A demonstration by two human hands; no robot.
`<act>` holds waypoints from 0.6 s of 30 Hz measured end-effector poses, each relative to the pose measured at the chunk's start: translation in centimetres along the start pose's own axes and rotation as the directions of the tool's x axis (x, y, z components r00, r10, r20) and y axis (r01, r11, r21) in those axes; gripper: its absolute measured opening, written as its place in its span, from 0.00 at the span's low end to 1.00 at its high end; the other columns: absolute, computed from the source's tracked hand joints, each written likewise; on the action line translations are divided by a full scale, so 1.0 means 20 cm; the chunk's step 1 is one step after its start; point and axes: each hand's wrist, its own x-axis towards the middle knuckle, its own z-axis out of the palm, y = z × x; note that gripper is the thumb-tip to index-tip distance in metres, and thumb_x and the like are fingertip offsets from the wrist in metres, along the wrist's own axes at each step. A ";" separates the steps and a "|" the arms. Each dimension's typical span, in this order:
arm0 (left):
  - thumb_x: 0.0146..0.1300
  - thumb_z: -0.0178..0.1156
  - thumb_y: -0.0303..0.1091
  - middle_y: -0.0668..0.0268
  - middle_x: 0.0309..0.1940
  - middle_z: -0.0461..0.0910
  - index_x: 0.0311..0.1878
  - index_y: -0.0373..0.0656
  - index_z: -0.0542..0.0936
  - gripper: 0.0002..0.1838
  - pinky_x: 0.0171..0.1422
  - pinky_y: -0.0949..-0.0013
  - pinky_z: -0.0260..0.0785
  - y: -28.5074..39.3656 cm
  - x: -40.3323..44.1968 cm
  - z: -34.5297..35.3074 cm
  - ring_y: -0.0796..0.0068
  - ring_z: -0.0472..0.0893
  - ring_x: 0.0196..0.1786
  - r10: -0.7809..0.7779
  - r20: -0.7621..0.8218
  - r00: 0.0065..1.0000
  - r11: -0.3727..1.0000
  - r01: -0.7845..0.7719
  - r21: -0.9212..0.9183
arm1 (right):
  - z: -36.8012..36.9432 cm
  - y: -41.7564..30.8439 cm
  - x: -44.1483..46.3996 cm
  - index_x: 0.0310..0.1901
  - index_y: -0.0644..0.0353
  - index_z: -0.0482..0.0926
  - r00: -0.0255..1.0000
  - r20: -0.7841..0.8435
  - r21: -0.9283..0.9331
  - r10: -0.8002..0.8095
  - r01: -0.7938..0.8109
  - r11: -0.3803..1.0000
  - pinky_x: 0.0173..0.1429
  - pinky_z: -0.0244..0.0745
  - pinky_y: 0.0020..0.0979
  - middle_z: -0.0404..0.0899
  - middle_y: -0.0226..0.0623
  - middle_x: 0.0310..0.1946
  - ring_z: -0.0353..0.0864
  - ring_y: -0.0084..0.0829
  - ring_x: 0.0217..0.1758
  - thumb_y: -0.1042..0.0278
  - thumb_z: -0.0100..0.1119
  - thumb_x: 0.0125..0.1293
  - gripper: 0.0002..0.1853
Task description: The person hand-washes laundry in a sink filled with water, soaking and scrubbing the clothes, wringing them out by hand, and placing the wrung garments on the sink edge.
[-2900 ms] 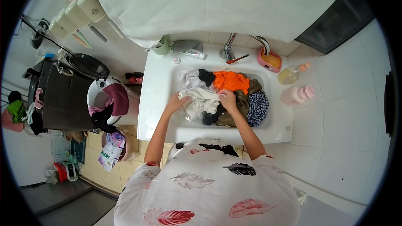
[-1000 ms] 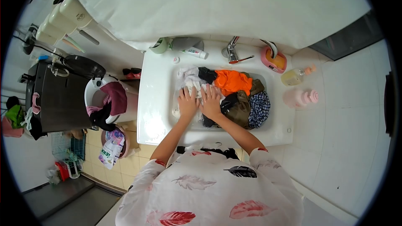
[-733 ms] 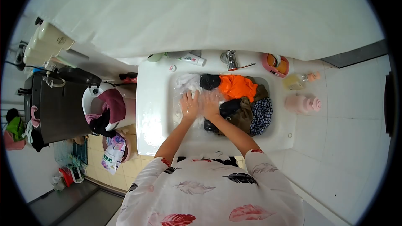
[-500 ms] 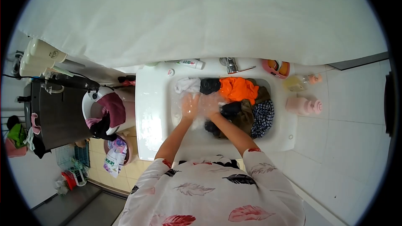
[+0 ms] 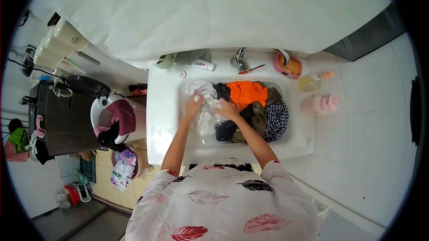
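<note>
Both of my hands are in the white sink (image 5: 167,107), at its left part. My left hand (image 5: 193,105) is closed on the left side of a wet white cloth (image 5: 207,112). On the cloth's other side, my right hand (image 5: 228,109) grips it with bent fingers. More white fabric (image 5: 203,88) lies just behind my hands. Right of my right hand are soaked clothes: an orange garment (image 5: 248,93), a dark piece (image 5: 226,130), an olive-brown garment (image 5: 258,120) and a checked cloth (image 5: 277,120).
A faucet (image 5: 241,62) stands at the sink's back edge, near a white tube (image 5: 202,65) and a pink soap box (image 5: 288,66). Two pump bottles, one yellowish (image 5: 309,83) and one pink (image 5: 319,105), are at right. A bin with maroon cloth (image 5: 121,117) stands left.
My hands have come up out of the blurred, bubbly water and now show clearly with the white cloth between them. The view has shifted slightly.
</note>
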 end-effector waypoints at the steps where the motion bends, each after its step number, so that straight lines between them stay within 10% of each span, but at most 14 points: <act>1: 0.56 0.54 0.44 0.58 0.36 0.77 0.43 0.42 0.75 0.17 0.47 0.68 0.64 -0.04 -0.03 0.00 0.66 0.75 0.40 0.006 0.000 1.000 1.000 -0.006 0.003 | 0.03 0.04 0.00 0.49 0.53 0.71 1.000 -0.006 0.003 -0.002 0.002 1.000 0.49 0.68 0.36 0.75 0.48 0.40 0.74 0.45 0.47 0.47 0.56 0.44 0.30; 6: 0.56 0.55 0.38 0.63 0.39 0.74 0.44 0.43 0.74 0.14 0.50 0.72 0.62 -0.06 -0.22 -0.16 0.73 0.72 0.43 -0.139 0.011 0.990 0.969 0.138 -0.206 | 0.01 0.20 -0.13 0.46 0.66 0.72 0.998 0.005 0.665 -0.059 0.041 0.745 0.45 0.67 0.27 0.76 0.42 0.39 0.75 0.31 0.40 0.60 0.59 0.45 0.26; 18: 0.58 0.52 0.34 0.63 0.43 0.71 0.49 0.39 0.70 0.17 0.52 0.75 0.59 0.56 -0.41 -0.32 0.76 0.68 0.47 0.003 -0.050 0.999 0.891 -0.026 -0.454 | -0.53 -0.07 -0.42 0.47 0.71 0.71 0.939 -0.321 0.855 -0.121 0.342 0.390 0.35 0.67 0.18 0.75 0.32 0.32 0.72 0.17 0.32 0.73 0.55 0.51 0.20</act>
